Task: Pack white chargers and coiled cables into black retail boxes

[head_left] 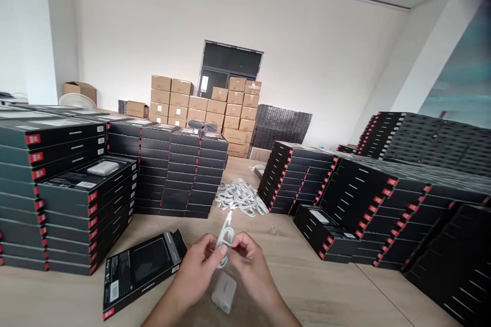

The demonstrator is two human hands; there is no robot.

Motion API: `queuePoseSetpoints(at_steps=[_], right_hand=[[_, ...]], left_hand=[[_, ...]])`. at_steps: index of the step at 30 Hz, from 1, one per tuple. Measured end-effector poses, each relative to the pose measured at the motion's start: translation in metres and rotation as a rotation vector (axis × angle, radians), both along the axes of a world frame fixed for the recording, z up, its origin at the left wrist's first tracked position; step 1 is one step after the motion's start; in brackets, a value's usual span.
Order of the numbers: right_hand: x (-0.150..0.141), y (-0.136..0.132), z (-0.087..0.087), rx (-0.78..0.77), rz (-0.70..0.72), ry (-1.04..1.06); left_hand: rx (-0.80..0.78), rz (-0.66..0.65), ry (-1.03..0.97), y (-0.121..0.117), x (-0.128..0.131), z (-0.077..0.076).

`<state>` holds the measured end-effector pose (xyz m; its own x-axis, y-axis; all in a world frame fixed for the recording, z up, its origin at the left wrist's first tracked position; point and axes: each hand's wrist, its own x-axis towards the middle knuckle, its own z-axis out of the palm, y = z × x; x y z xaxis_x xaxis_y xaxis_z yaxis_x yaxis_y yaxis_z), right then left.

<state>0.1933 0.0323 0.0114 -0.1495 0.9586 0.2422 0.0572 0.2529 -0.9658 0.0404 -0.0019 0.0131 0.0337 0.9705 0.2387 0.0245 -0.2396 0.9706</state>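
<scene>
A coiled white charging cable [226, 235] is held upright over the table between my two hands. My left hand [200, 264] is closed on the bundle, thumb across its front. Fingertips of my right hand [248, 257] pinch the cable's right side. Just below, between my wrists, a white power adapter [224, 292] lies on the table. To the left of my left hand lies a black box [143, 268] with its end flap open; its inside is hidden. Beyond my hands a loose heap of white cables [242, 197] rests on the wooden table [291, 286].
High stacks of black boxes [169, 173] line the left side. More black stacks [368, 199] fill the right. White adapters lie on a left box [103, 167] and a right box [319, 216]. Brown cartons [215, 107] are piled at the back wall.
</scene>
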Motion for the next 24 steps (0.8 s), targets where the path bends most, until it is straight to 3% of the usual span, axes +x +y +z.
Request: queuePoseSetpoints(at_steps=[3, 6, 11, 20, 24], right_hand=[[-0.008, -0.015, 0.009, -0.057, 0.146, 0.197], [0.0, -0.015, 0.017, -0.121, 0.102, 0.245], [0.016, -0.009, 0.018, -0.045, 0.091, 0.204], [0.004, -0.013, 0.014, -0.094, 0.061, 0.498], [0.001, -0.012, 0.012, -0.077, -0.004, 0.532]], left_hand=[[-0.017, -0.091, -0.046, -0.002, 0.002, 0.003], [-0.072, -0.152, -0.036, -0.002, 0.002, 0.003], [-0.119, -0.2, 0.031, -0.004, 0.007, -0.002], [-0.205, -0.234, -0.018, -0.004, 0.006, 0.002], [-0.146, -0.208, 0.043, -0.005, 0.006, 0.006]])
